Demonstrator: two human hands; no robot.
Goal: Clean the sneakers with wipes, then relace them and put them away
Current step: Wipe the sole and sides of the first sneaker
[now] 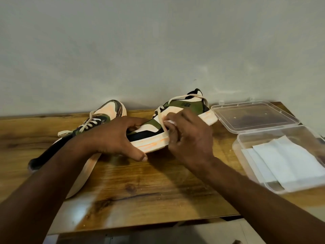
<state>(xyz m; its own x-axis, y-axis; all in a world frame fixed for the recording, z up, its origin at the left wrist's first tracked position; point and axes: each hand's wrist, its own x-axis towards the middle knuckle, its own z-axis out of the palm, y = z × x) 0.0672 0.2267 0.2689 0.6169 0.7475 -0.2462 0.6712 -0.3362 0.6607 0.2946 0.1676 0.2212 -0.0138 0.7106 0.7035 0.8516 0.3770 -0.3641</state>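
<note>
The left hand (114,136) covers the toe of the sneaker (175,120) it grips, fingers curled over the upper and thumb under the sole. The right hand (189,138) hides most of a small white wipe (171,122) pinched in its grip against the shoe's side, beside a loose lace. On the green side panel a dark "NB" logo shows — blurred. The second sneaker (98,120) lies far left, its heel end behind the left forearm. At the right, an open clear plastic box (246,166) holds folded white wipes (284,161), its lid (255,115) behind it — the box cut off by the frame edge. The worktop (140,187) is glossy brown wood against a plain grey wall (158,41).
</note>
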